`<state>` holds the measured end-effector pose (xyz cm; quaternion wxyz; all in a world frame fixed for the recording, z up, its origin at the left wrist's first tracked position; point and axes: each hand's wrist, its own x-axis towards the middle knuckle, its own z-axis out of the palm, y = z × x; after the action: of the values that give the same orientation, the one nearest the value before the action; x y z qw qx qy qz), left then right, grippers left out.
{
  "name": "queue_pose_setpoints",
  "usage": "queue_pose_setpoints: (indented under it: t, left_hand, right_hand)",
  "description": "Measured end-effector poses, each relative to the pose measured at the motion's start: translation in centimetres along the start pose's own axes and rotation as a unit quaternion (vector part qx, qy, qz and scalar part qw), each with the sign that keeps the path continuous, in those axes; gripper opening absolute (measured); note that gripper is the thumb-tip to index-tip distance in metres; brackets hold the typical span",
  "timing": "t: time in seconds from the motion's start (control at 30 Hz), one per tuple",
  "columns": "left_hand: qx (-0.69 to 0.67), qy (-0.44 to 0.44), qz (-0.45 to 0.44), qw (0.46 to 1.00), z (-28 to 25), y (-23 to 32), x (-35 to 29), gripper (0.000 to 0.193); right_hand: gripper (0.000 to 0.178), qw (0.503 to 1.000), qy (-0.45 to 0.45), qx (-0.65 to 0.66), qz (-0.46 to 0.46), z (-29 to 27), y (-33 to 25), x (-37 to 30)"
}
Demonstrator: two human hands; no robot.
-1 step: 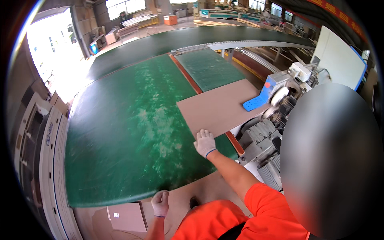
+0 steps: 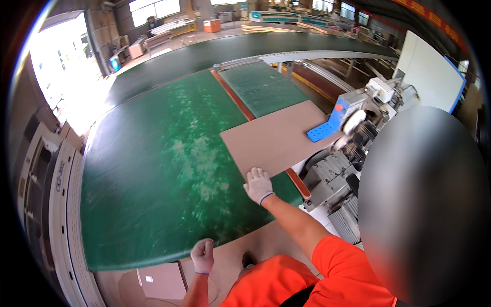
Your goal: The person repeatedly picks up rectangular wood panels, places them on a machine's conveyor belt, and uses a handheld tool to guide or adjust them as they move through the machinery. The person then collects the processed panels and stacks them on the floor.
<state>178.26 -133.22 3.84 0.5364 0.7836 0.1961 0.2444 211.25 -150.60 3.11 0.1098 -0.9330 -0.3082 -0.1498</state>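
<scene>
My right hand, in a white knit glove, lies flat with its fingers stretched on the near left corner of a brown rectangular panel. The panel rests across the green belt surface and the orange strip, its right end beside the blue perforated guard of an edge machine. My left hand, gloved too, is curled closed by the near edge of the green belt table. Nothing shows in its fingers.
Motors and a white wheel of the machine stand to the right. Below the table's near edge lies another brown panel. A white machine housing flanks the left side. A dark green conveyor curves behind. A blurred grey oval hides the right.
The whole view has shifted slightly to the left. My left hand sits a little higher against the table edge. My right hand stays on the panel's corner.
</scene>
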Motion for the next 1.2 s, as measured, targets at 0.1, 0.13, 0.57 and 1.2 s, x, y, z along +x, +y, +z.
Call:
queue_pose_setpoints:
  t: [0.1,0.13,0.57,1.2]
  left_hand:
    - [0.035,-0.022,0.17,0.985,2.1,2.2,11.4,0.012]
    - [0.065,-0.032,0.216,0.974,3.1,2.4,15.4,0.012]
    - [0.343,-0.031,0.159,0.925,13.7,-4.7,42.0,0.063]
    - [0.259,0.022,0.02,0.965,16.0,-4.6,39.2,0.07]
  right_hand:
    - [0.051,1.0,0.005,0.015,-0.016,0.5,-2.0,0.3]
    - [0.049,1.0,0.009,0.018,-0.015,0.7,-2.9,0.5]
    - [0.043,0.998,0.017,0.053,-0.039,-0.9,-8.9,-3.4]
    - [0.043,0.976,-0.006,0.155,0.154,-7.3,6.0,-8.9]
